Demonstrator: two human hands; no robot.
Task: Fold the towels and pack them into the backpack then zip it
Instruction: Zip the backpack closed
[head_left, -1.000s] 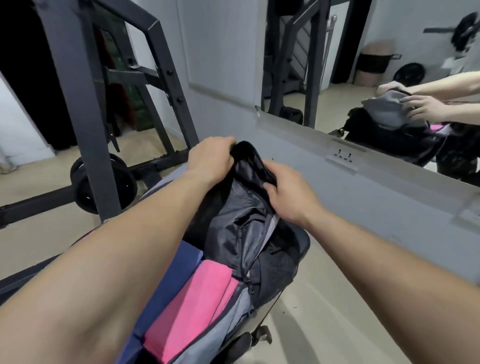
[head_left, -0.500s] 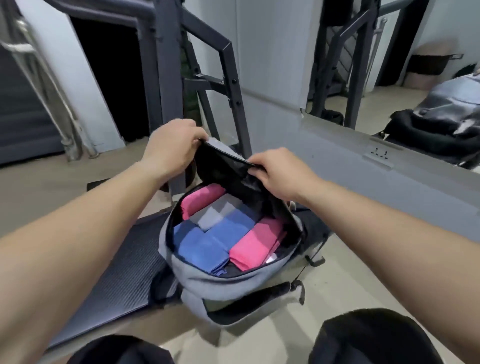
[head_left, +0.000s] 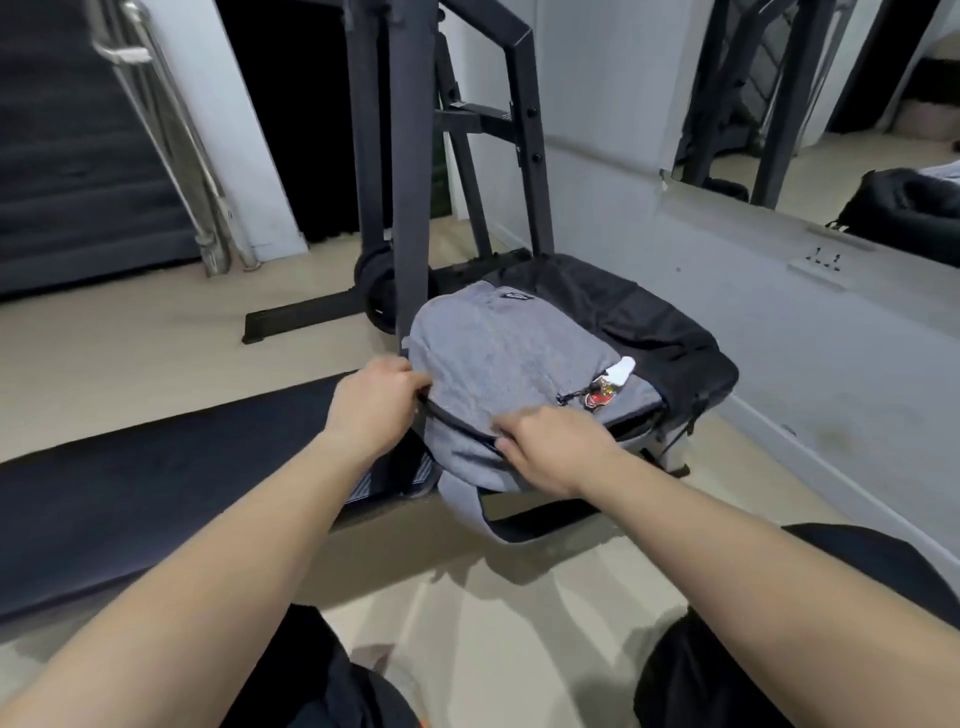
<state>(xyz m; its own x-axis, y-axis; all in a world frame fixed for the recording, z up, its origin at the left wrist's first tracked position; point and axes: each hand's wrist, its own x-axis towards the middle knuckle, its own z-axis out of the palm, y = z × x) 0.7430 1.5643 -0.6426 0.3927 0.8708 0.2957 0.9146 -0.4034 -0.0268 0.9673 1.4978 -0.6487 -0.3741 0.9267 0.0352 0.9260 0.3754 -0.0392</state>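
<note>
The backpack (head_left: 509, 364) lies on the pale floor just in front of me. Its grey front panel faces up, its black part sits on the far and right side, and its near left corner rests on the end of a black mat (head_left: 156, 493). The front panel is drawn over the opening, so I cannot see what is inside. A dark zip line (head_left: 457, 422) runs along the near edge between my two hands.

My left hand (head_left: 376, 402) is at the left end of that line, fingers curled tight over the grey edge and gripping the fabric. My right hand (head_left: 550, 449) is at the other end, fingers bent down and pinching at the seam. It is blurred, so I cannot tell whether I have the zip pull itself or only cloth.

A small red charm (head_left: 596, 399) and a white tag (head_left: 621, 371) lie on the panel near its right side. A grey strap (head_left: 467, 512) loops out from under the bag toward me.

A dark metal rack (head_left: 410, 156) stands directly behind the backpack, with a weight plate (head_left: 371, 288) at its foot. A mirror (head_left: 831, 104) hangs on the wall to the right, above a wall socket (head_left: 823, 260). Stairs with a steel handrail (head_left: 156, 119) rise on the left. My knees in black shorts (head_left: 857, 597) show at the bottom.
</note>
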